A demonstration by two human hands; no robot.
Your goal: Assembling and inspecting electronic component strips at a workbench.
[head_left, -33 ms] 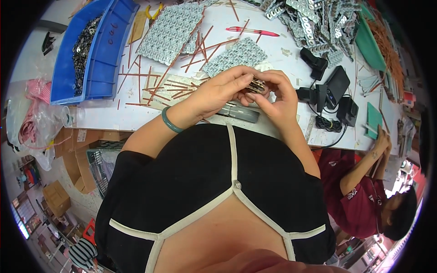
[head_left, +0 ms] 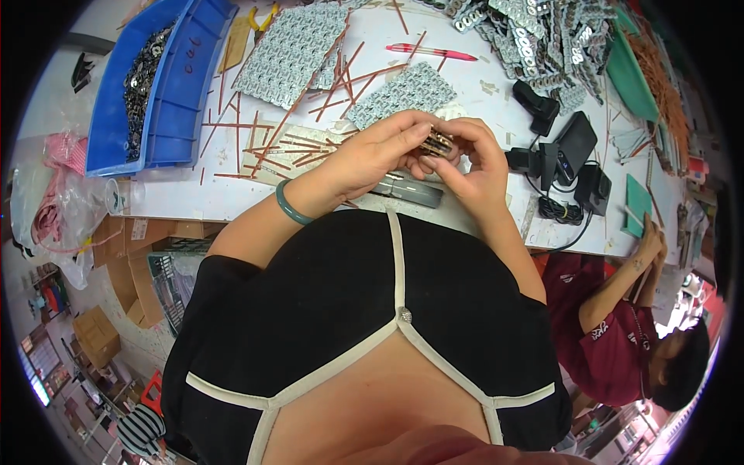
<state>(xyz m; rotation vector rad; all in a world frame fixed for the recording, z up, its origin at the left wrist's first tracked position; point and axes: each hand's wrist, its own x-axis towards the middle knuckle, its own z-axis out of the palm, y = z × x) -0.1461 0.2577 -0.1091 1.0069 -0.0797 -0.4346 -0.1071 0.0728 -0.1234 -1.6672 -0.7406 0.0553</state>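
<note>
Between the fingertips of both hands is a small bundle of shiny metal pieces (head_left: 439, 144), gold and dark in colour. My left hand (head_left: 391, 144), with a grey-green bangle on its wrist, closes on it from the left. On the other side, my right hand (head_left: 477, 159) pinches it with the thumb and bent fingers. Fingers hide part of the bundle. Just below the hands, a grey tool (head_left: 415, 191) lies on the table, partly covered. Beyond them rests a small patterned metallic sheet (head_left: 404, 94).
Thin brown strips (head_left: 298, 147) lie scattered left of my hands, near a larger patterned sheet (head_left: 291, 54). A blue bin (head_left: 174, 93) holds small dark parts. Black adapters and cables (head_left: 573, 143) sit at right, metal strips (head_left: 535, 46) behind. A co-worker (head_left: 612, 333) sits at right.
The metal bundle has turned slightly between my fingers. Both hands stay in nearly the same place.
</note>
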